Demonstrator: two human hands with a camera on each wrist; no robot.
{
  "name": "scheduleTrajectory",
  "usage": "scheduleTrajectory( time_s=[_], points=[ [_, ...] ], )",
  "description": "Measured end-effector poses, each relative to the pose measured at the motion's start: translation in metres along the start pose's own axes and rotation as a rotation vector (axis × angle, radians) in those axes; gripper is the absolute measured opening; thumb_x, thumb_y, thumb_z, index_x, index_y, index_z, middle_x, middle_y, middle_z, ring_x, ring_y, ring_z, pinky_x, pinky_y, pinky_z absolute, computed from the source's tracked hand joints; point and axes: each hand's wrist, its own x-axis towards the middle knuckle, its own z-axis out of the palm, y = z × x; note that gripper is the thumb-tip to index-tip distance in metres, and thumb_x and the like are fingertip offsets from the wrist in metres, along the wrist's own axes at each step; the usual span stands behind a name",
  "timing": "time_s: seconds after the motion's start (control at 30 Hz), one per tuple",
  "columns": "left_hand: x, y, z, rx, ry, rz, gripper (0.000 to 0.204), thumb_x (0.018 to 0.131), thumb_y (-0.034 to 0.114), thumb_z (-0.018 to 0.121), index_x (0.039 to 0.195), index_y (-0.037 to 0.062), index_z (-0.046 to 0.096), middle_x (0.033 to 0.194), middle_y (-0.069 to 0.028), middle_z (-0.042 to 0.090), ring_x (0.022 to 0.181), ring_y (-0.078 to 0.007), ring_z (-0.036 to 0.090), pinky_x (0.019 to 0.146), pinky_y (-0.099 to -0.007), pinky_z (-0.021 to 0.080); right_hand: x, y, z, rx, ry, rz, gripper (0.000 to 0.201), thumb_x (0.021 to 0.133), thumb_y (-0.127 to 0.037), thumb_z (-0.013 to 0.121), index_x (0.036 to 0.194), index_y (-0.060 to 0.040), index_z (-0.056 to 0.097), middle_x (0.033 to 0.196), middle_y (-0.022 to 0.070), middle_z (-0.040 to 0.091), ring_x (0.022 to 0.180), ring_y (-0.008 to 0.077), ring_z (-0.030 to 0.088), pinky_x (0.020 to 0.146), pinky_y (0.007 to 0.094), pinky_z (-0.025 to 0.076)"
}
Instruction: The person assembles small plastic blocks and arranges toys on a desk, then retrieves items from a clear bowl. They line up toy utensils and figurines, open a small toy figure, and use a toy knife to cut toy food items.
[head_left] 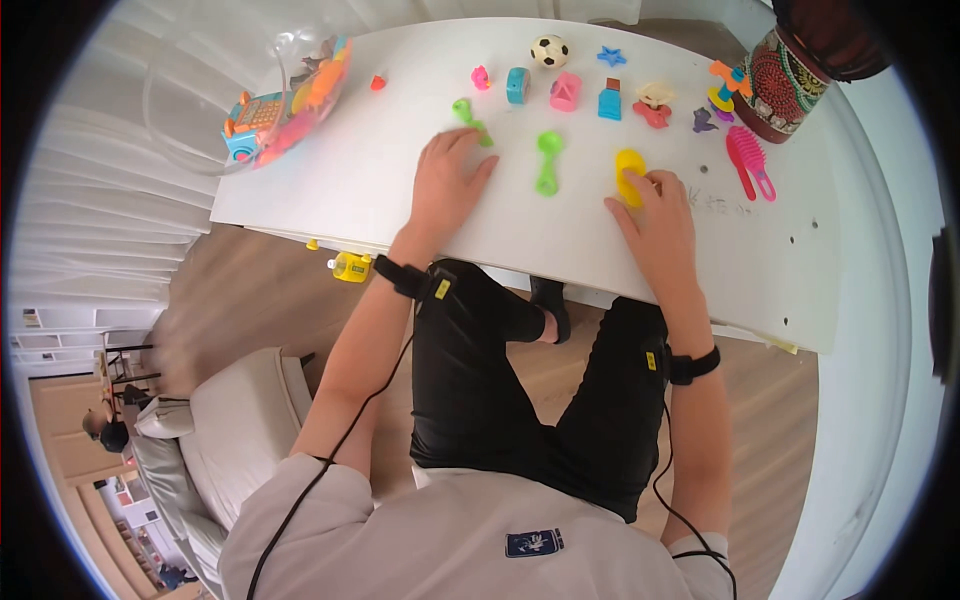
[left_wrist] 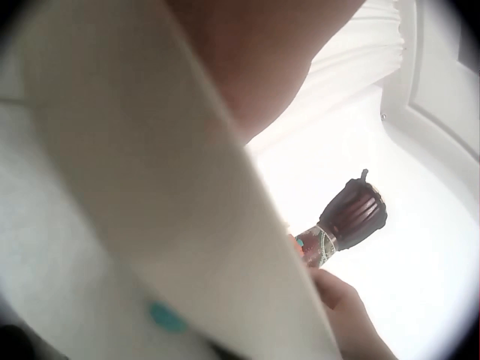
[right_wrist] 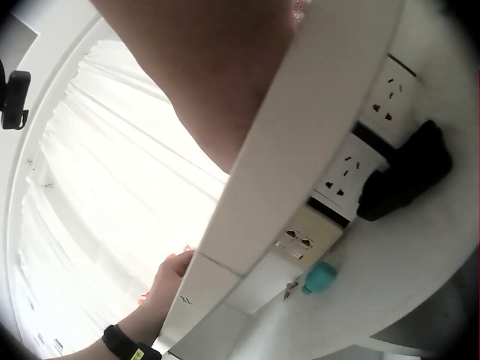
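Observation:
In the head view, my left hand (head_left: 450, 180) is low over the white table, fingertips at a light green spoon-shaped toy (head_left: 462, 108) that the fingers partly cover. The thumb is spread away from the fingers. A second green spoon-shaped toy (head_left: 548, 165) lies between the hands. My right hand (head_left: 660, 215) reaches to a yellow oblong toy (head_left: 630, 160); its fingertips overlap the toy's near part, and the thumb lies to the left of it. Both wrist views look mostly past the table edge, and the toys under the hands are hidden there.
Along the table's far side lie a small soccer ball (head_left: 549, 51), a blue star (head_left: 611, 56), a pink toy (head_left: 565, 91) and a teal toy (head_left: 517, 86). A pink hairbrush (head_left: 755, 165) and a patterned drum (head_left: 785, 85) are at right. A clear toy-filled container (head_left: 285, 120) stands left.

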Motion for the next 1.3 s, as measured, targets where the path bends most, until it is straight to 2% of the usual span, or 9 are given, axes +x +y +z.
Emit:
scheduleTrajectory(
  time_s=[0.2,0.37,0.47,0.67,0.8,0.93,1.03,1.13,1.3],
  points=[
    [-0.014,0.006,-0.007,-0.204,-0.067,-0.121,0.023,0.087,0.012,0.081,0.107,0.0038,0.073,0.115,-0.0103,0.073,0.111,-0.0298,0.067,0.095,-0.0394,0.056,-0.01,-0.013,-0.013,0.162,0.043,0.179,0.037,0.091,-0.018,0.079,0.123,-0.0046,0.068,0.12,0.0144,0.06,0.115,0.0331,0.059,0.097,0.0422,0.05],
    [-0.009,0.014,-0.013,-0.249,-0.063,-0.22,0.024,0.084,0.013,0.082,0.105,0.0047,0.074,0.109,-0.0102,0.072,0.108,-0.0293,0.067,0.093,-0.0413,0.055,-0.013,-0.007,-0.01,0.11,0.01,0.121,0.033,0.09,-0.014,0.079,0.12,-0.0047,0.069,0.121,0.0141,0.06,0.113,0.0327,0.06,0.097,0.0421,0.05],
    [-0.011,0.011,-0.008,-0.157,-0.013,-0.12,0.028,0.084,0.016,0.084,0.109,0.007,0.074,0.118,-0.011,0.07,0.118,-0.0301,0.065,0.101,-0.042,0.054,-0.015,-0.01,-0.011,0.087,0.032,0.109,0.031,0.09,-0.014,0.079,0.119,-0.005,0.07,0.121,0.0134,0.061,0.112,0.0323,0.06,0.097,0.0416,0.051],
    [-0.008,0.001,0.0,-0.043,-0.034,0.062,0.024,0.088,0.014,0.077,0.11,0.0045,0.075,0.118,-0.0189,0.065,0.128,-0.0385,0.058,0.121,-0.0608,0.033,-0.014,-0.008,-0.005,0.012,0.074,0.005,0.034,0.088,-0.014,0.08,0.119,-0.0054,0.069,0.128,0.0143,0.064,0.117,0.0323,0.061,0.1,0.044,0.051],
    [-0.006,0.007,0.001,-0.164,-0.089,-0.08,0.03,0.092,0.01,0.072,0.122,0.0067,0.075,0.117,-0.0177,0.062,0.119,-0.0363,0.06,0.107,-0.0538,0.044,-0.007,-0.011,-0.014,0.012,0.092,0.035,0.036,0.089,-0.014,0.079,0.122,-0.0045,0.067,0.129,0.0146,0.065,0.12,0.0331,0.061,0.102,0.045,0.049],
    [-0.006,0.004,0.001,-0.033,-0.135,-0.057,0.034,0.093,0.007,0.068,0.127,0.0059,0.072,0.117,-0.016,0.061,0.11,-0.0335,0.059,0.098,-0.0488,0.046,-0.001,0.039,-0.025,-0.206,0.387,0.153,0.029,0.097,-0.013,0.07,0.124,-0.0031,0.067,0.126,0.0143,0.067,0.118,0.0362,0.06,0.104,0.044,0.048],
    [-0.009,-0.002,0.003,-0.062,-0.12,-0.003,0.036,0.093,0.004,0.065,0.128,0.0024,0.07,0.113,-0.0137,0.058,0.107,-0.0308,0.055,0.095,-0.0449,0.045,0.004,0.093,-0.047,-0.518,0.278,0.171,0.025,0.096,-0.016,0.069,0.118,-0.0049,0.069,0.122,0.0112,0.068,0.114,0.0352,0.061,0.098,0.0453,0.052],
    [-0.009,-0.004,0.009,-0.108,-0.11,0.007,0.038,0.092,0.002,0.064,0.129,0.0012,0.069,0.114,-0.0138,0.058,0.108,-0.0312,0.055,0.095,-0.0453,0.045,0.001,0.099,-0.055,-0.58,0.18,0.234,0.022,0.097,-0.017,0.067,0.115,-0.0055,0.071,0.12,0.0102,0.068,0.11,0.0343,0.062,0.093,0.0449,0.054],
    [-0.012,-0.003,0.007,-0.232,-0.081,-0.097,0.034,0.092,0.004,0.068,0.126,0.001,0.071,0.116,-0.0146,0.06,0.108,-0.0324,0.057,0.097,-0.0438,0.047,-0.026,0.077,-0.049,-0.449,0.275,0.26,0.018,0.095,-0.013,0.068,0.111,-0.0061,0.071,0.116,0.0097,0.067,0.105,0.0334,0.062,0.089,0.0445,0.054]
  ],
)
